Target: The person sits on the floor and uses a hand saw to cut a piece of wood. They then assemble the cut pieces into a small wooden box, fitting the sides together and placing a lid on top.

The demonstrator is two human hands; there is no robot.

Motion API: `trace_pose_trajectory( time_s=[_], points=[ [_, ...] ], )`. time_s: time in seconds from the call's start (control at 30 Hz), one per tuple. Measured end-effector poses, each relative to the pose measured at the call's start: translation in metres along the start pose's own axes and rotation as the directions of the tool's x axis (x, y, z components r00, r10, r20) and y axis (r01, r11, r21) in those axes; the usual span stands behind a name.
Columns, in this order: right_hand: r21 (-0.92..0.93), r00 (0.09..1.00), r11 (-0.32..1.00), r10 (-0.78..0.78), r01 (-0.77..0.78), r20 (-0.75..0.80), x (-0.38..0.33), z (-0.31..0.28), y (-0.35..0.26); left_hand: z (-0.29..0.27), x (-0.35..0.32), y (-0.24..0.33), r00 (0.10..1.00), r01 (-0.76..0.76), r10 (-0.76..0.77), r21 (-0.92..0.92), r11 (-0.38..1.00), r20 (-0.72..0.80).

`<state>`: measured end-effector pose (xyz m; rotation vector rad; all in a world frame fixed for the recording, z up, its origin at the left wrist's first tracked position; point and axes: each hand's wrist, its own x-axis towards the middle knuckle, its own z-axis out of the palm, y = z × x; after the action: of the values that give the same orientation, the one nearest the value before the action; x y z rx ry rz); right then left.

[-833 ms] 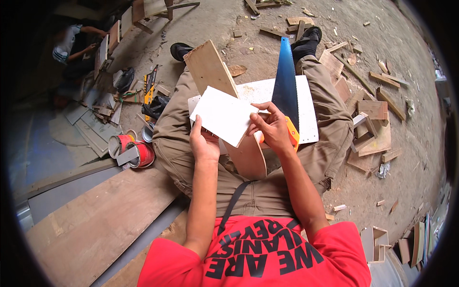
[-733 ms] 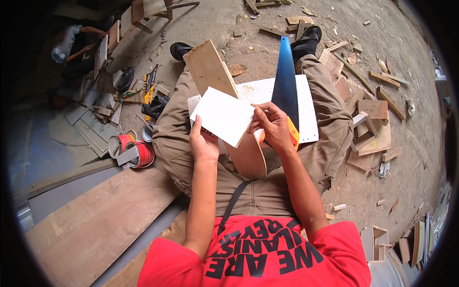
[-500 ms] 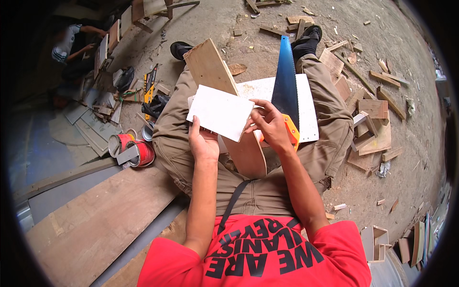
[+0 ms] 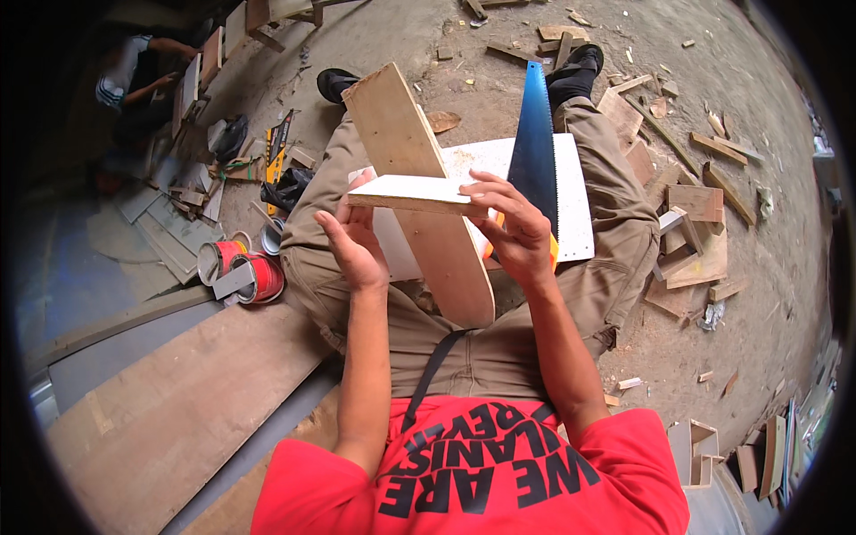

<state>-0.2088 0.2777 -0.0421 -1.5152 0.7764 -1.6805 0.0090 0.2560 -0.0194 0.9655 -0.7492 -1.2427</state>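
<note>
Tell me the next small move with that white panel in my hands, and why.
Probably lower the small white panel flat onto the big white board across the lap. Both hands, left hand and right hand, hold it edge-on in mid-air, while the saw lies idle on that board.

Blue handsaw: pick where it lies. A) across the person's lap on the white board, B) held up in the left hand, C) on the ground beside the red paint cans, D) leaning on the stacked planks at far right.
A: the blue handsaw rests on the white board over the thighs, its orange handle behind the right hand.
</note>
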Motion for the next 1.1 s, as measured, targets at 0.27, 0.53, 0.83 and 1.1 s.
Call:
trace_pose_trajectory(
  time_s=[0.27,0.53,0.83,1.1],
  points=[
    [0.07,0.957,0.956,0.289,-0.285,-0.039,-0.004,-0.005,0.003,-0.003,-0.01,-0.005,0.996,0.074,-0.067,0.146,0.986,-0.058],
    [0.21,0.744,0.788,0.615,-0.578,-0.26,-0.008,-0.004,0.012,-0.024,-0.02,-0.01,0.941,0.338,-0.338,0.121,0.933,-0.02],
    [0.182,0.682,0.747,0.66,-0.639,-0.314,-0.013,-0.003,0.022,-0.026,-0.016,-0.011,0.95,0.311,-0.309,0.172,0.935,-0.039],
    [0.231,0.705,0.762,0.648,-0.606,-0.289,-0.014,-0.007,0.026,-0.022,-0.016,-0.009,0.957,0.289,-0.288,0.141,0.947,-0.028]
  ],
)
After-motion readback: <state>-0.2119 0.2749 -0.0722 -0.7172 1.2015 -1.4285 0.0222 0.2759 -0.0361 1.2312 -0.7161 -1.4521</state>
